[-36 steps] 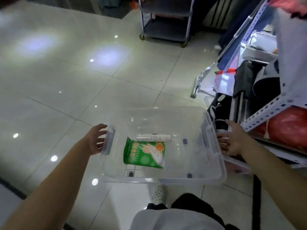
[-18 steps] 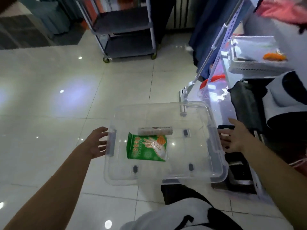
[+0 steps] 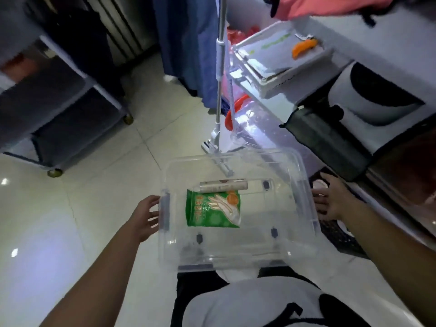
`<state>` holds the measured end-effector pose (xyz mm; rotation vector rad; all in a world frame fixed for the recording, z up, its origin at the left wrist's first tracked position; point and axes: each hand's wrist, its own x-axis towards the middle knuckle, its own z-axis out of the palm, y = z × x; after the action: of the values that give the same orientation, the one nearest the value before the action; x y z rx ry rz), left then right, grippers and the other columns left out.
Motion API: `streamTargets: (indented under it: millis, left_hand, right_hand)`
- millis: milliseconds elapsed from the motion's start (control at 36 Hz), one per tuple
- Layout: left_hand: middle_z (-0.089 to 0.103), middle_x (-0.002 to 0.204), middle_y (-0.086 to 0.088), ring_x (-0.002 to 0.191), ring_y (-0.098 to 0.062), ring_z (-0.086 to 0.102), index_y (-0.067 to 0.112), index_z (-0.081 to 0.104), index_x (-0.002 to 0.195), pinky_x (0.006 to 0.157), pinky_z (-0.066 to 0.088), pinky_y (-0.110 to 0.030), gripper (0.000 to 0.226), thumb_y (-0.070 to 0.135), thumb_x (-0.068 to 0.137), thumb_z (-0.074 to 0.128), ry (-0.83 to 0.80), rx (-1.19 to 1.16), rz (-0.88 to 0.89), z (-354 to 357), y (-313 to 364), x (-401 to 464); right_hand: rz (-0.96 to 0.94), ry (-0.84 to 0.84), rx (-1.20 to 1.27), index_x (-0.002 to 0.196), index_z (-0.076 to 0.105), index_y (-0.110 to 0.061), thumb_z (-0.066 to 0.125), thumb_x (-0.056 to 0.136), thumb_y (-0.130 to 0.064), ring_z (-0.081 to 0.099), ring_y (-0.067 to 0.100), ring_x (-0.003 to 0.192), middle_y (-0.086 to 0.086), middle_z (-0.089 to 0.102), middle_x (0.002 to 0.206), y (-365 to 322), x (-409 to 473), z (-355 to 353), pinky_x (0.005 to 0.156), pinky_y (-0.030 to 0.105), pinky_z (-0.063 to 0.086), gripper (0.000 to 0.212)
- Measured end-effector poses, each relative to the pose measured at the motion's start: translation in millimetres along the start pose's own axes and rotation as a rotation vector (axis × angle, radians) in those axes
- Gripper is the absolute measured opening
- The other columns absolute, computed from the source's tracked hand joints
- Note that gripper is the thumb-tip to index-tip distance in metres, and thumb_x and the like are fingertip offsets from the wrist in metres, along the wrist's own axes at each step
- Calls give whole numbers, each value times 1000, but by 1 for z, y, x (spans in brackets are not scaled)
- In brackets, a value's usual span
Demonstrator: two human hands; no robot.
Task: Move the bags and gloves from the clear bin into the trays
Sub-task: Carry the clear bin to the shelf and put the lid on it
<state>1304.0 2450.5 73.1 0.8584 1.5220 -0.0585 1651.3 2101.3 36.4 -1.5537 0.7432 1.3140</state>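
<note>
I hold the clear bin (image 3: 236,261) above the tiled floor. My left hand (image 3: 145,217) holds its grey left handle, and my right hand (image 3: 331,201) holds its right rim. Inside lies a green packet of gloves (image 3: 212,208), flat on the bottom. A roll of bags (image 3: 224,185) lies just behind it, touching its far edge. A white tray (image 3: 283,77) stands on the shelf at upper right, with an orange thing (image 3: 303,47) in it.
A grey wheeled cart (image 3: 59,109) stands on the left. A mop pole (image 3: 219,90) leans by the shelf, its head just past the bin. A black bag (image 3: 325,140) and red items (image 3: 236,107) sit low on the shelving at right.
The view has swung toward the shelving: the white tray and mop are closer, and the cart has moved left. Both hands still hold the bin. The packet and roll have barely shifted.
</note>
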Motion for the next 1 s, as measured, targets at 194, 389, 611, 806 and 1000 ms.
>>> streamTargets:
  millis: [194,389,611,806,1000]
  left_hand:
    - [61,99,-10,86,-25,59,21,60,129,66,50,-35,42,42,94,54,-154,371,28,31,85,135]
    - [64,111,-15,100,-32,62,27,63,115,74,52,-40,43,57,85,55,-315,699,-80,69,117,243]
    - [66,110,-10,98,-28,63,27,63,115,67,50,-37,47,62,86,52,-409,890,-93,119,108,338]
    - [68,105,-8,96,-26,64,27,66,105,78,51,-39,42,62,88,51,-421,970,-54,160,72,432]
    - [64,99,-5,88,-23,61,28,66,102,76,47,-37,40,62,89,49,-437,987,48,196,37,515]
  right_hand:
    - [69,217,366,107,64,-5,48,82,-75,57,29,88,14,61,102,70,22,40,71,38,48,75]
    - [115,335,615,110,63,-5,49,83,-72,60,30,89,14,64,100,147,53,88,72,41,50,73]
    - [133,339,813,116,67,-11,47,77,-80,62,27,102,10,66,116,212,128,107,82,43,48,82]
    - [136,355,847,113,67,-12,49,75,-81,63,27,102,10,67,114,266,229,114,81,45,48,81]
    - [30,349,905,112,67,-13,49,78,-77,62,25,103,7,67,109,298,326,118,86,42,45,75]
